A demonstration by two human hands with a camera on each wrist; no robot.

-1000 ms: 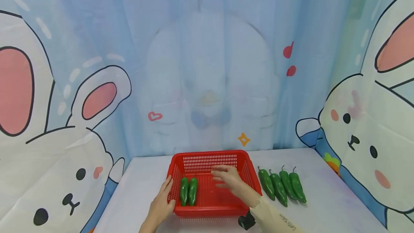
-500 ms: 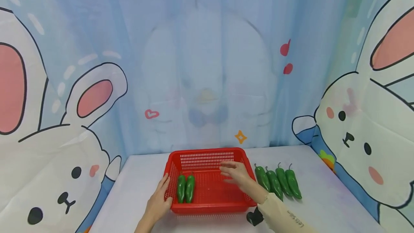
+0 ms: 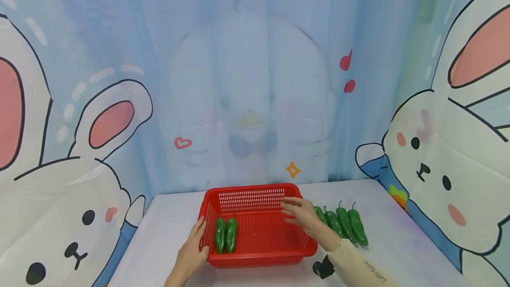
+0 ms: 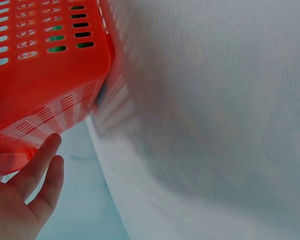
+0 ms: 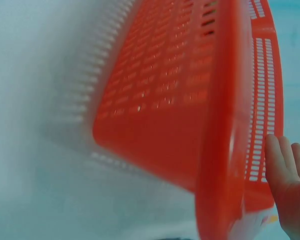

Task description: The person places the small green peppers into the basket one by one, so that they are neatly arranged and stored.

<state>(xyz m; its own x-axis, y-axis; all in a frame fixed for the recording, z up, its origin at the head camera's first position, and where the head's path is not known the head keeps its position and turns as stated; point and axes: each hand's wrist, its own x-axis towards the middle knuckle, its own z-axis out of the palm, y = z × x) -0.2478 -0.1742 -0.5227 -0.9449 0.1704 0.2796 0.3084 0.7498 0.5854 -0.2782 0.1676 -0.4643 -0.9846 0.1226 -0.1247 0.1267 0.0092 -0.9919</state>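
Sleeve (image 3: 360,264): pale cream with dark lettering, on the right forearm; it comes in from the lower right.
Left hand (image 3: 189,251): fingers stretched out along the outer left side of the basket (image 3: 255,259), thumb by its near left corner; relaxed, not wrapped around anything.
Right hand (image 3: 304,217): fingers loosely spread and pointing left, over the basket's right side; nothing in its grasp; whether it touches the rim I cannot tell.
Dark patch (image 3: 323,268): black, just beside the sleeve, near the basket's near right corner; what it is I cannot tell.
Basket: red, slotted walls, upright on the white table (image 3: 169,227).
Peppers inside: two, green, lying side by side at the left end of the basket, a left one (image 3: 220,235) and a right one (image 3: 231,235); stems towards the far wall.
Peppers outside: four in a slanting row on the table, right of the basket, the rightmost pepper (image 3: 357,227) fully in sight; the leftmost is partly behind the right hand.
Curtain (image 3: 247,79): light blue, behind the table; printed with a left rabbit (image 3: 59,198), a right rabbit (image 3: 474,163) and a small yellow star (image 3: 292,170).
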